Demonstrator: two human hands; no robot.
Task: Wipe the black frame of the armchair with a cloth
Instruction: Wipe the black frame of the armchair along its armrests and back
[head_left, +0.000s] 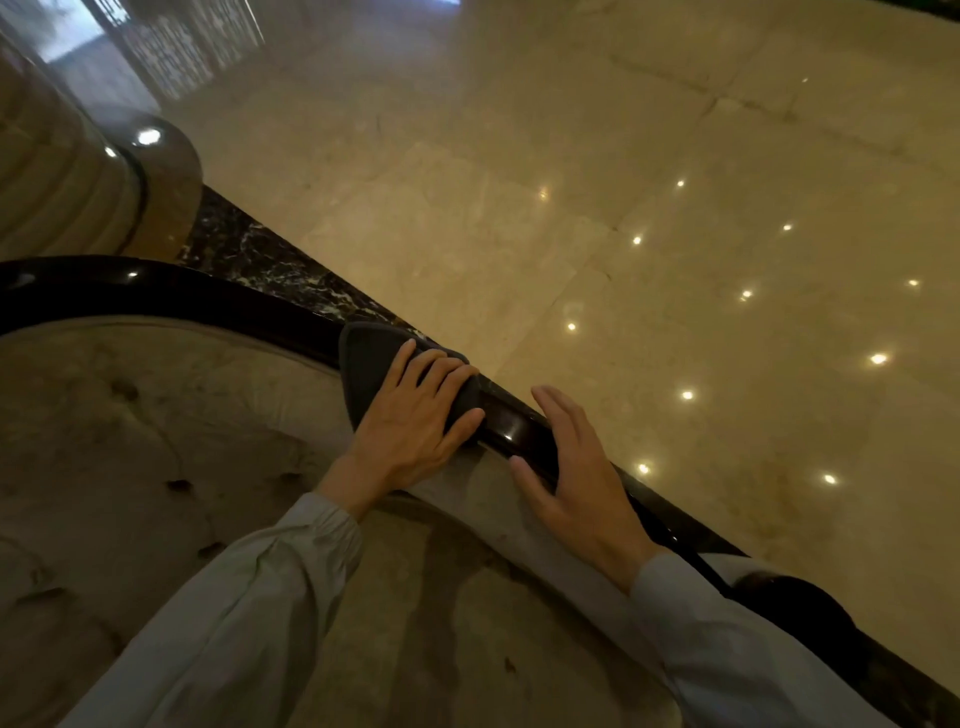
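Two hands on the rail: left hand (415, 415) pressed flat, fingers spread, pinning the cloth (374, 364) onto the black frame (208, 304); right hand (571, 467) open, palm resting bare on the frame just beside the cloth, gripping nothing.

Risks, as judged:
- Flat palm only, no pinch. Could let the cloth slide off the rounded, glossy rail toward the floor (675, 208).
- Bare right palm on polished black. Likely to leave prints on the part beside the cloth.
- Cloth overhanging the inner edge, touching the pale tufted upholstery (156, 441). Could drag grime onto fabric.

Look of the frame: curved, narrow, high-gloss black, catching ceiling-light glints; sweeping from far left around the backrest, under both hands, on toward bottom right. Cloth dark grey, folded to a rounded point, sitting mid-rail.
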